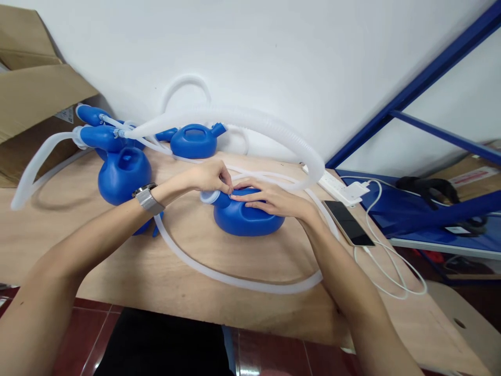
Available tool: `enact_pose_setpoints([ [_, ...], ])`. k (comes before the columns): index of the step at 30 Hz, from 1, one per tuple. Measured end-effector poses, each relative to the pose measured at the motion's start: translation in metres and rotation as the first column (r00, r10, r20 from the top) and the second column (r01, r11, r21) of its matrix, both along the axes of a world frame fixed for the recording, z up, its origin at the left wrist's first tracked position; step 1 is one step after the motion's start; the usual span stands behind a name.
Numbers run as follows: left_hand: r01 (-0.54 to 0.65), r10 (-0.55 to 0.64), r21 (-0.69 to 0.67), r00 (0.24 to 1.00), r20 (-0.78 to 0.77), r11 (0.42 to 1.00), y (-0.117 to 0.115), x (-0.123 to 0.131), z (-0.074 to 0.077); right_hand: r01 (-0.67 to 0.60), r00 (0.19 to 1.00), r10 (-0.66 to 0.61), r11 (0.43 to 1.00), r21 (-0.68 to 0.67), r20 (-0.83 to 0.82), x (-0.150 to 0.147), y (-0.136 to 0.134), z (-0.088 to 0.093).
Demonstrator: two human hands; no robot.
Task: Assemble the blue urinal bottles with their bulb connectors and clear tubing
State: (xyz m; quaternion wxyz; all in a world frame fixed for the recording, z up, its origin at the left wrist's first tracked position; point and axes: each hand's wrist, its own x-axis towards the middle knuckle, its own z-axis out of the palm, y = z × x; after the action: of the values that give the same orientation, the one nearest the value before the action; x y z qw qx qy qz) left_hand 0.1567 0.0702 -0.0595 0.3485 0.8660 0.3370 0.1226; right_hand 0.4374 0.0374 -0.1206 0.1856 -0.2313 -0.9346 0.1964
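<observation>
A blue plastic urinal bottle [250,224] lies on the wooden table in front of me, its pale-rimmed mouth [210,197] pointing left. My left hand [211,177], with a watch on the wrist, is closed in a pinch just above the bottle's neck. Whatever lies between those fingertips is too small to make out. My right hand [272,198] rests over the bottle's top and handle, holding it, and its forward fingers reach the neck beside my left fingertips. Part of the handle is hidden beneath this hand.
Several similar blue bottles [125,180] with white hoses stand at the left and back. One hose [242,284] curves across the table around the bottle. To the right lie a phone [348,223], a power strip [336,185] and cables. A cardboard box [35,104] and blue shelf frame [422,78] flank the table.
</observation>
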Motion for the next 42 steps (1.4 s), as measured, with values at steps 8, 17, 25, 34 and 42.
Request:
enact_pose_setpoints([
  [8,-0.103,0.099,-0.060,0.993,-0.061,0.993,-0.008,0.005,0.008,-0.012,0.999,0.012,1.000,-0.002,0.036,0.000,0.002,0.001],
  [17,-0.173,0.169,-0.039,0.982,-0.087,0.984,-0.015,0.011,0.011,0.003,0.999,-0.004,1.000,0.016,0.048,-0.003,0.000,0.003],
  [25,-0.286,0.288,0.036,0.953,-0.094,0.958,-0.022,0.016,0.006,0.054,0.995,-0.058,0.997,0.050,0.078,-0.005,-0.003,0.003],
  [34,-0.330,0.366,0.216,0.917,-0.160,0.919,-0.023,0.023,0.011,0.106,0.979,-0.118,0.991,0.077,0.168,-0.014,-0.014,0.013],
  [42,-0.207,0.297,0.364,0.932,-0.210,0.908,-0.022,0.015,0.004,0.112,0.977,-0.126,0.990,0.086,0.171,-0.018,-0.011,0.010],
])
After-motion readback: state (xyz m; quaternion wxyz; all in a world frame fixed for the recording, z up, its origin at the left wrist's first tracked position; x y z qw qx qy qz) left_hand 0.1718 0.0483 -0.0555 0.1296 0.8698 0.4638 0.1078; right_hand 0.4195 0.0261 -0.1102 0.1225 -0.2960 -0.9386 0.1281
